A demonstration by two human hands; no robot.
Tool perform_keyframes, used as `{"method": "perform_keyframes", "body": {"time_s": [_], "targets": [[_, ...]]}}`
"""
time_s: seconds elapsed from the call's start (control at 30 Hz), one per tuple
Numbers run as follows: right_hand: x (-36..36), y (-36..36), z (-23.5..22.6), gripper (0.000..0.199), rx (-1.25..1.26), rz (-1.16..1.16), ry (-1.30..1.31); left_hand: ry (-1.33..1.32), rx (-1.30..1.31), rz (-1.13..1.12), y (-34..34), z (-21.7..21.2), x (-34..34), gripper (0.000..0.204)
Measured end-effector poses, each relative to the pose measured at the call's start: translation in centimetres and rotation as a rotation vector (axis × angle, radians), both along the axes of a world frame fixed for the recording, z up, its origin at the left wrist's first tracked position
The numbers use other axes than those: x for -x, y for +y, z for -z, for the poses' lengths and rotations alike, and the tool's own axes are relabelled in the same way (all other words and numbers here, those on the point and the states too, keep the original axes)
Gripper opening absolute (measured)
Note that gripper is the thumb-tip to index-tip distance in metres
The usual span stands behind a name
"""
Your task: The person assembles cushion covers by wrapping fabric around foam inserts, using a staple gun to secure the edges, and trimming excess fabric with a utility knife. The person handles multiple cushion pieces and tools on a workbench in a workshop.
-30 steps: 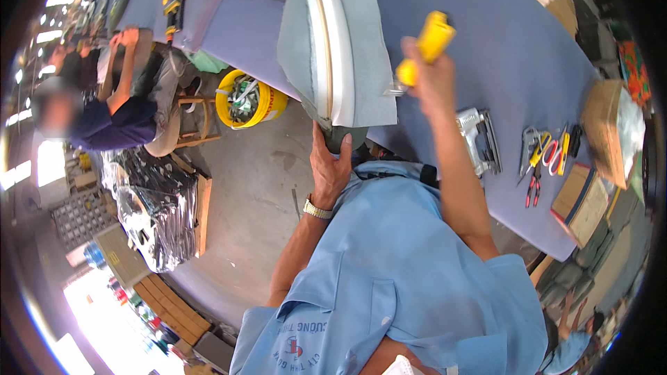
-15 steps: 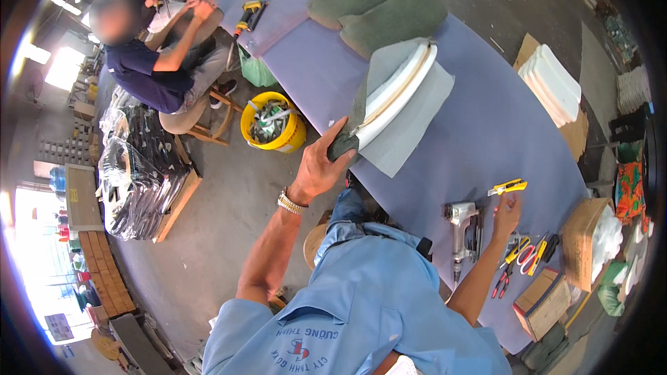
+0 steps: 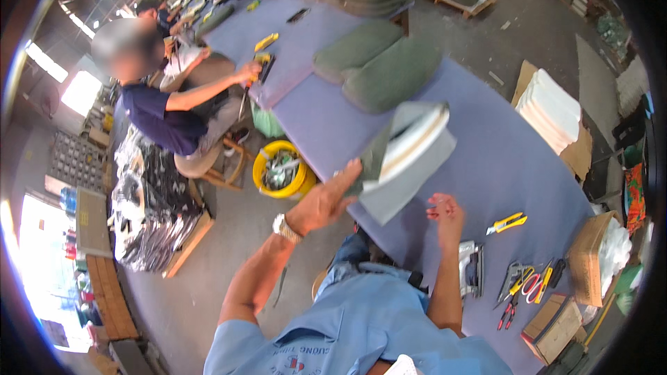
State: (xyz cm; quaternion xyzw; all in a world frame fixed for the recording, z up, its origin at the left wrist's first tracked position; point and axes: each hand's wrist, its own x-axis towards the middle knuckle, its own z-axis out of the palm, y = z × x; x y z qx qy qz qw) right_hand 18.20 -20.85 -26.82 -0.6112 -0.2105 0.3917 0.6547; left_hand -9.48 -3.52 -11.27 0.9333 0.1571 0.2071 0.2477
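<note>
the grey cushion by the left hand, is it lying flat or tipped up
Tipped up. The grey cushion stands on edge on the purple table, its pale foam layers showing, with the left hand at its lower corner.

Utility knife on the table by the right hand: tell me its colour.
Yellow with black, in the head view: the utility knife lies on the purple table near the right hand.

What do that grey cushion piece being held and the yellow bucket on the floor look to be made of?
The cushion piece held by the left hand looks like pale foam in matte grey fabric; a cream layered edge shows at its open side. The yellow bucket looks like smooth plastic, judging by its even bright colour and slight sheen.
</note>
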Motion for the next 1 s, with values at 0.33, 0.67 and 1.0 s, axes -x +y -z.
{"method": "perform_keyframes", "body": {"time_s": [0.33, 0.67, 1.0], "targets": [[5.1, 5.6, -4.3, 0.046, 0.203, -0.415, 0.0, 0.289, -0.217, 0.224, -1.2, 2.9, 0.0, 0.074], [9.4, 2.1, 11.7, 0.059, -0.031, -0.295, -0.926, 0.21, -0.029, -0.048, -9.6, 22.1, 4.4, 0.071], [5.6, -0.3, 1.9, 0.044, 0.478, -0.796, -0.221, -0.154, 0.715, -0.494, -14.1, 12.7, 2.3, 0.033]]}}
